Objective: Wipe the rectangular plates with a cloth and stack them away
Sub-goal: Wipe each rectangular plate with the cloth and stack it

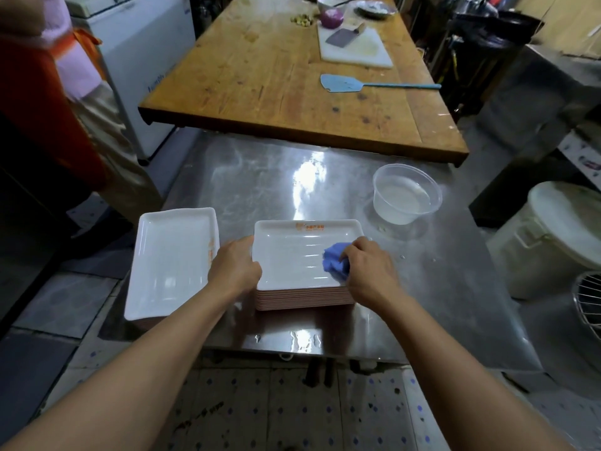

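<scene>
Left hand [234,266]: clamped on near-left edge of top plate [299,255], steadying it. Right hand [369,271]: bunched round blue cloth [336,260], pressing it onto plate's right side. Plate tops stack [302,297] on desk [260,177]. Second pile [169,258] left, likely wiped. Water tub [406,193] beyond.

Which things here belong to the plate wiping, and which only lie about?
Job: blue cloth in right hand; plate stack held by left hand; second stack.
Lying about: water tub, cutting board, cleaver, blue swatter, bucket.
</scene>
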